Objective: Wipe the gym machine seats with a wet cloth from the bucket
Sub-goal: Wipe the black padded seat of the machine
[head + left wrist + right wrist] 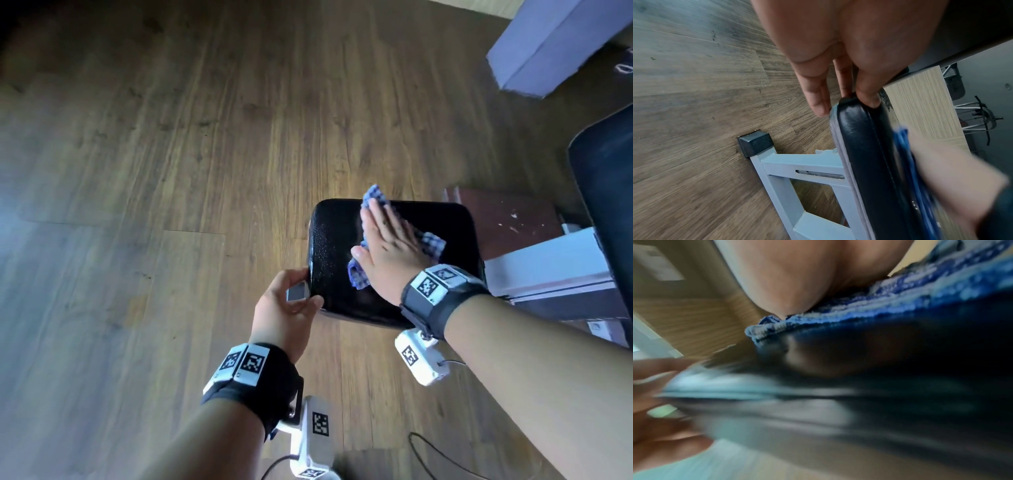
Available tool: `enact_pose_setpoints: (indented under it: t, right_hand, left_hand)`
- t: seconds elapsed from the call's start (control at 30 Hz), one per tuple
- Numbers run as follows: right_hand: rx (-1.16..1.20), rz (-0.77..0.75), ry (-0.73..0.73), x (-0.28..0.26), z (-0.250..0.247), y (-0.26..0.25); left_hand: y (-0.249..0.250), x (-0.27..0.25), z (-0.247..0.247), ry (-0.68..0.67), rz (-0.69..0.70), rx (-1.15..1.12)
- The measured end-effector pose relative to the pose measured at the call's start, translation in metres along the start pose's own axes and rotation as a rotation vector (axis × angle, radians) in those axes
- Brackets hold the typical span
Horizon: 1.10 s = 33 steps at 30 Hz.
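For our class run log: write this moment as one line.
right hand flat, presses checked cloth on black seat pad | left hand grips pad corner | bucket unseen

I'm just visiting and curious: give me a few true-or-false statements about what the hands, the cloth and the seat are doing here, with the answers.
1. The right hand presses flat on the checked cloth. True.
2. The cloth lies on the floor. False: it lies on the black seat.
3. The left hand grips the seat's edge. True.
4. The seat is red. False: it is black.
5. A bucket stands beside the seat. False: none is in view.
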State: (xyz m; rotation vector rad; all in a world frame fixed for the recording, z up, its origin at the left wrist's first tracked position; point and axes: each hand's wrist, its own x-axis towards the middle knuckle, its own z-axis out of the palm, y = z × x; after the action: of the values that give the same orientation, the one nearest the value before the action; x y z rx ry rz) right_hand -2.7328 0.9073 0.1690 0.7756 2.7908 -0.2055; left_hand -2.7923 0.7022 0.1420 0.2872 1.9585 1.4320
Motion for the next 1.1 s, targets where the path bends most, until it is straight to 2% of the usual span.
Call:
enact_pose_setpoints:
  t: [0.07, 0.17, 0.3, 0.4, 0.6, 0.7, 0.87, 0.93, 1.03, 1.1]
  right_hand:
    - [-0.061, -0.191, -0.025, 0.007, -0.001, -0.035]
    - [-0.115, -0.285, -0.035, 0.015, 0.0, -0.051]
    - [-0.061, -0.213, -0.025, 0.034, -0.004, -0.051]
    - [-0.053, -0.135, -0.035, 0.03, -0.001, -0.061]
    - [-0.113, -0.252, -0.176, -0.031, -0.001, -0.045]
    - [-0.129, -0.284, -0.222, -0.025, -0.006, -0.037]
    - [-0.077, -0.166, -0.201, 0.01, -0.009, -0.048]
    - [-0.047, -0.162, -0.216, 0.012, -0.012, -0.049]
    - [-0.005, -0.208, -0.257, 0.0, -0.017, -0.028]
    - [-0.027, -0.16, -0.273, -0.01, -0.019, -0.003]
  left_hand:
    - [-0.001, 0.001, 0.0, 0.013, 0.008, 0.014]
    - [-0.001, 0.0, 0.0, 0.014, 0.018, 0.017]
    - [0.001, -0.001, 0.0, 0.006, 0.009, -0.007]
    - [-0.001, -0.002, 0.001, 0.013, 0.0, -0.029]
    - [-0.006, -0.001, 0.0, -0.03, -0.023, -0.04]
    - [-0.005, 0.0, 0.0, -0.036, -0.013, -0.023]
    - [-0.001, -0.002, 0.001, -0.01, -0.025, -0.038]
    - [-0.001, -0.004, 0.002, -0.004, -0.03, -0.054]
    - [0.0, -0.004, 0.001, -0.008, -0.039, -0.069]
    - [0.001, -0.004, 0.0, -0.015, -0.054, -0.058]
